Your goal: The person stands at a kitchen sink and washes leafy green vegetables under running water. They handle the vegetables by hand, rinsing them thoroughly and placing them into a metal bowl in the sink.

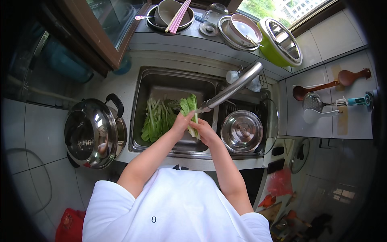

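Note:
A bunch of green leafy vegetable (189, 106) is held between both hands beneath the faucet spout (204, 109). My left hand (181, 123) grips it from the left side, near the leaves. From the right, my right hand (206, 130) has its fingers on the pale stems. Both hands are above the left basin of the stainless steel sink (199, 145). More leafy greens (157, 118) lie in that basin, to the left of my hands. Whether water is flowing is hard to tell.
A lidded steel pot (93, 133) stands left of the sink. In the right basin sits a steel bowl (242, 131). Stacked bowls (245, 28) and a green-sided container (276, 42) line the windowsill. Ladles (314, 89) hang on the right wall.

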A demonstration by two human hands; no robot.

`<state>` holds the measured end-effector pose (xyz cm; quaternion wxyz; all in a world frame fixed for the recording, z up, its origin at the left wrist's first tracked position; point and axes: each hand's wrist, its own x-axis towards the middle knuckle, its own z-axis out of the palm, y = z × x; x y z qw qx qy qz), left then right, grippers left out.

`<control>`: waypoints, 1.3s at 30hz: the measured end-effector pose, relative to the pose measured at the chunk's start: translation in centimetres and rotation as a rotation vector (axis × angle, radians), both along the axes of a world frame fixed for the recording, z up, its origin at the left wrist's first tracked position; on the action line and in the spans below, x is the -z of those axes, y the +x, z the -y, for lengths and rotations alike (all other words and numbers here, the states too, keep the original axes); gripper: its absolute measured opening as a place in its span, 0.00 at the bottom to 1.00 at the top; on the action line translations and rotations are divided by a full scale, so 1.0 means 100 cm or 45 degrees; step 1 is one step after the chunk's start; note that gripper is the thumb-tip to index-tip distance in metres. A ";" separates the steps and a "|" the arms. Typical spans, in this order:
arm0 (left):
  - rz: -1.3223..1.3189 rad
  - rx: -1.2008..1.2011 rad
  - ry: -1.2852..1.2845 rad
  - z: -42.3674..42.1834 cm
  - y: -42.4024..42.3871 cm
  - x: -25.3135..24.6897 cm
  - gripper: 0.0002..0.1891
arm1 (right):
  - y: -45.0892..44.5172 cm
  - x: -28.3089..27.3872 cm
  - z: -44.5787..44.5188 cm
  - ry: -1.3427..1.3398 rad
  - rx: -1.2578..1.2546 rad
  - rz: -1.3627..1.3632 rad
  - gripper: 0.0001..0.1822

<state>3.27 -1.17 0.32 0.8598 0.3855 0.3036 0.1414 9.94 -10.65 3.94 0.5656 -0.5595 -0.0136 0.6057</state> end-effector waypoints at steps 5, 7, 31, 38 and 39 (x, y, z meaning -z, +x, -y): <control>0.021 -0.032 -0.566 -0.022 0.011 0.003 0.13 | 0.000 -0.012 0.013 -0.040 -0.125 -0.076 0.08; 0.067 -0.096 -0.484 -0.019 0.017 -0.004 0.12 | 0.000 -0.013 0.020 -0.063 -0.174 -0.098 0.07; -0.155 -0.384 0.659 -0.065 -0.018 -0.019 0.35 | 0.037 -0.014 -0.042 0.048 -0.126 0.234 0.12; -0.360 0.668 1.942 -0.049 -0.017 -0.039 0.34 | 0.040 -0.040 -0.048 -0.152 -0.624 0.540 0.10; -0.375 0.750 1.980 -0.050 -0.014 -0.036 0.31 | 0.040 -0.041 -0.047 -0.164 -0.643 0.547 0.11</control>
